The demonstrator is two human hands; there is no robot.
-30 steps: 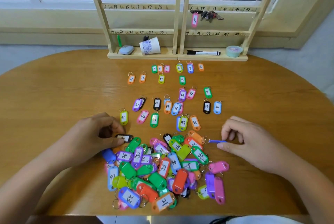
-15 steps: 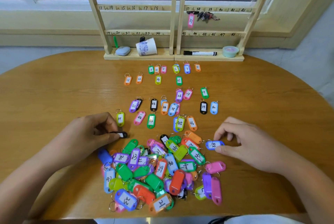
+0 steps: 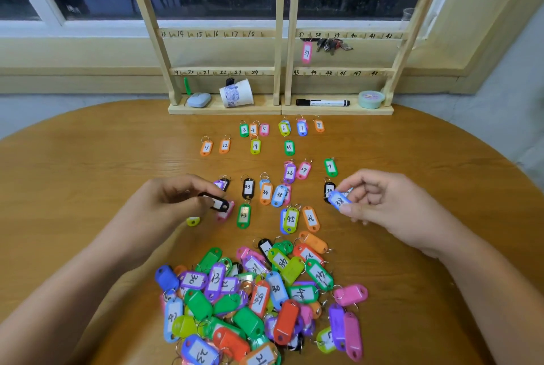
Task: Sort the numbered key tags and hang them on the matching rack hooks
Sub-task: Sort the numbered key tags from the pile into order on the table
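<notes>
Left hand, head view: pinches a black tag, label up, number too blurred to read. Right hand pinches blue tag 38 just beside black tag 39, its place in sequence. Unsorted pile sits nearest me; rack stands beyond the sorted rows.

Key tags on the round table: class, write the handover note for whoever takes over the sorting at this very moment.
Left hand pinches a black plastic key tag over the sorted rows of tags; its number is unreadable.
Right hand pinches a blue plastic key tag marked 38 beside the black tag marked 39.
Done: many tags lie in number order on the round wooden table; only the pink tag marked 37 hangs on the pale wooden hook rack.
Left: sort the mixed pile of coloured tags at the near edge, then hang every tag.
</notes>
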